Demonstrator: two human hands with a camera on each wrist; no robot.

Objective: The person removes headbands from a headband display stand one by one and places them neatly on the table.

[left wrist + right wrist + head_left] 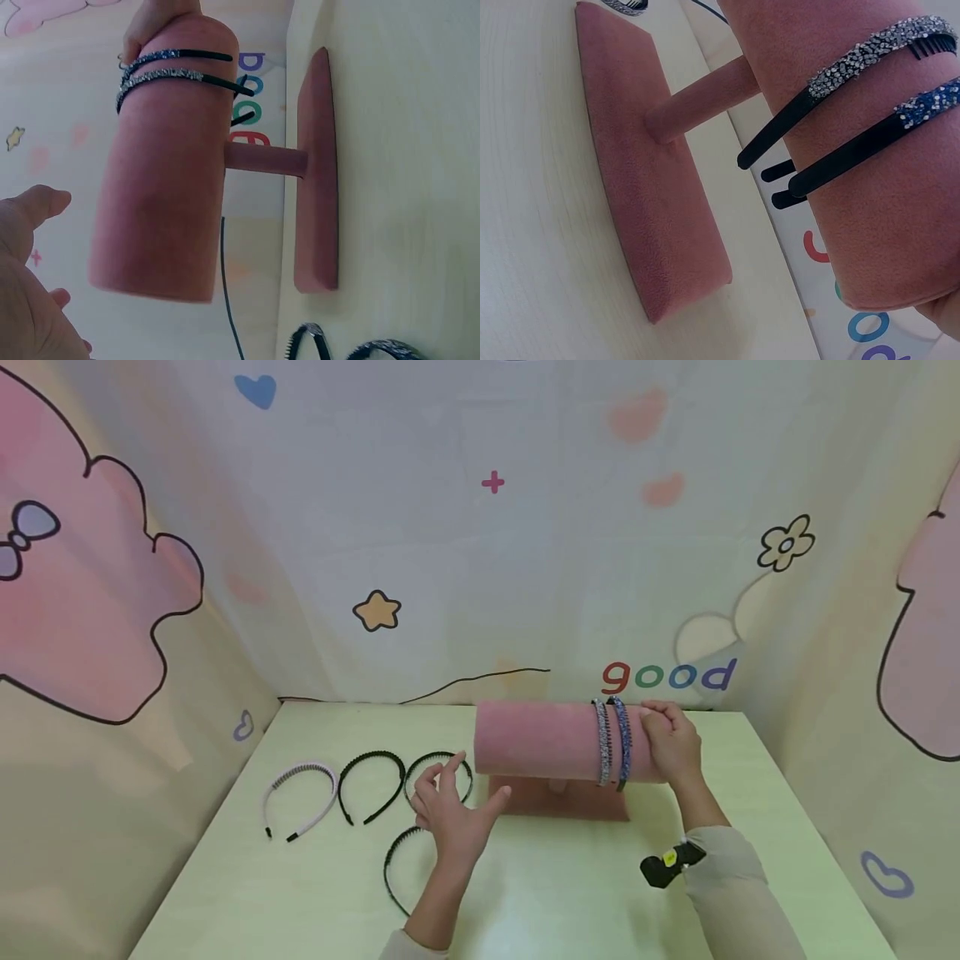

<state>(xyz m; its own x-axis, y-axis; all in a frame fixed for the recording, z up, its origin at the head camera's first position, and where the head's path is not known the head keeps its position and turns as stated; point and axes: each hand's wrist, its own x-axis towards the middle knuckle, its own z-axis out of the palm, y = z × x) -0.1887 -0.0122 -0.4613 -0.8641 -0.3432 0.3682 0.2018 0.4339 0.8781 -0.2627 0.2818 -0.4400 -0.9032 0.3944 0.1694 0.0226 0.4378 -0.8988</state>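
Note:
A pink headband display stand (536,739) has a thick padded roll on a short post above a flat base (558,802). Two headbands sit side by side around the roll near its right end: a silver glittery headband (877,52) and a blue glittery headband (911,116), both with black tips pointing down. My right hand (673,747) holds the right end of the roll, beside the blue headband. In the air just left of the roll is my left hand (457,818), thumb spread and fingers loosely bent, holding nothing. It overlaps a dark headband (471,777) in the head view.
On the table's left lie a white headband (334,793) and a black headband (371,753). Another dark headband (387,868) lies nearer the front, partly hidden by the left forearm. A printed curtain (480,568) stands behind the light table (300,893).

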